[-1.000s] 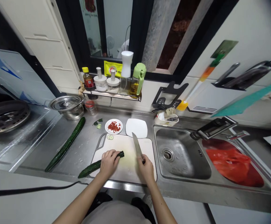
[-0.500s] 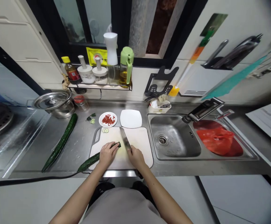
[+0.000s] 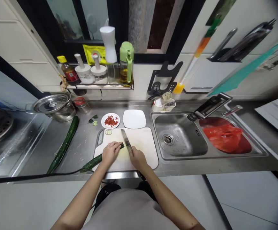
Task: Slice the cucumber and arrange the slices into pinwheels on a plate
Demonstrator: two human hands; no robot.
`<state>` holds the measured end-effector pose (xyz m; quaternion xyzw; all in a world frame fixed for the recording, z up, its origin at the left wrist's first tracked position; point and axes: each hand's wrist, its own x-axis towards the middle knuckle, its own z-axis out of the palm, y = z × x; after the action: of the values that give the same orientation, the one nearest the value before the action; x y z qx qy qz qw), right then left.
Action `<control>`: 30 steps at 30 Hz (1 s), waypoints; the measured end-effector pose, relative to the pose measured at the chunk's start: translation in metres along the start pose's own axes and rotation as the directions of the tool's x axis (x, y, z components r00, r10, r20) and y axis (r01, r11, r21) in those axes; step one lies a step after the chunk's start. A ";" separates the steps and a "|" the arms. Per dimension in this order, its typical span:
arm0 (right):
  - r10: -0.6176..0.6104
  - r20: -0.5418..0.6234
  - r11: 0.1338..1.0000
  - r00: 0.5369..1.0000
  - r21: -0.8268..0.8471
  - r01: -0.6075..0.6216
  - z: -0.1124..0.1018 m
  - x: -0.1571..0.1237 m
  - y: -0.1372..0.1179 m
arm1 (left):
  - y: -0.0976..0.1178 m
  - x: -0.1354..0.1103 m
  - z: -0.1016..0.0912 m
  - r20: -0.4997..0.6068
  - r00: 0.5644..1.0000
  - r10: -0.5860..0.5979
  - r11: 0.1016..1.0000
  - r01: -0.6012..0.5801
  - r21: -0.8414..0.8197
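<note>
A dark green cucumber [image 3: 91, 165] lies across the white cutting board [image 3: 143, 143], its tail hanging off the board's left edge. My left hand [image 3: 110, 152] is closed over it, pressing it down near its cut end. My right hand [image 3: 136, 158] grips the handle of a kitchen knife [image 3: 126, 140], whose blade rests right against the cucumber's cut end beside my left fingers. Two cucumber slices [image 3: 108, 132] lie at the board's far left corner.
A second whole cucumber [image 3: 64, 145] lies on the steel counter at left, near a lidded pot [image 3: 54, 107]. Behind the board are a plate of chopped red chili [image 3: 110, 120] and an empty white plate [image 3: 134, 118]. A sink [image 3: 179, 140] lies to the right.
The knife has swung in from the right side of the board to the cucumber's cut end beside my left hand. The camera has pulled back and tilted, so everything sits higher in the frame.
</note>
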<state>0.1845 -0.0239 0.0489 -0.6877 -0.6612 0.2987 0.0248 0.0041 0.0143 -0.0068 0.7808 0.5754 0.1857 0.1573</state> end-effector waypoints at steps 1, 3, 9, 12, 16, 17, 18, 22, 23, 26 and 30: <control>-0.003 0.003 1.000 1.000 -0.001 0.003 0.001 0.000 0.000 | 0.000 0.000 -0.001 0.008 1.000 -0.006 1.000 0.006 0.003; -0.009 0.010 1.000 1.000 -0.003 0.009 0.002 0.000 -0.001 | 0.002 -0.001 -0.001 0.012 1.000 -0.011 1.000 0.011 0.009; -0.010 0.047 0.999 0.999 -0.037 0.012 0.004 -0.002 -0.004 | 0.004 -0.002 -0.002 -0.005 1.000 -0.001 1.000 0.001 0.019; -0.017 0.034 0.999 0.999 -0.047 0.019 0.004 -0.002 -0.006 | 0.004 -0.002 -0.001 -0.007 1.000 0.002 1.000 -0.001 0.022; -0.015 0.037 0.998 0.999 -0.056 0.017 0.003 -0.003 -0.009 | 0.002 -0.002 0.000 -0.006 1.000 0.006 1.000 -0.006 0.017; -0.013 0.040 0.998 0.999 -0.059 0.015 0.003 -0.003 -0.009 | 0.002 -0.002 0.001 -0.010 1.000 0.006 1.000 -0.006 0.015; -0.011 0.044 0.998 0.999 -0.062 0.014 0.002 -0.004 -0.010 | 0.002 -0.002 0.001 -0.012 1.000 0.006 1.000 -0.006 0.014; -0.013 0.054 0.997 0.998 -0.078 0.017 0.001 -0.005 -0.012 | 0.002 -0.002 0.000 -0.014 1.000 0.009 1.000 -0.009 0.014; -0.012 0.055 0.996 0.998 -0.084 0.016 0.001 -0.005 -0.013 | 0.002 -0.002 0.000 -0.015 1.000 0.011 1.000 -0.010 0.015; -0.006 0.056 0.994 0.998 -0.106 0.012 0.000 -0.006 -0.014 | 0.002 -0.002 0.000 -0.017 1.000 0.012 1.000 -0.011 0.018; -0.010 0.068 0.992 0.998 -0.124 0.018 0.001 -0.007 -0.016 | 0.002 -0.002 0.001 -0.012 1.000 0.010 1.000 -0.010 0.021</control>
<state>0.1706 -0.0289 0.0575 -0.6728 -0.6839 0.2796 -0.0382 0.0051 0.0114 -0.0067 0.7841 0.5744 0.1852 0.1448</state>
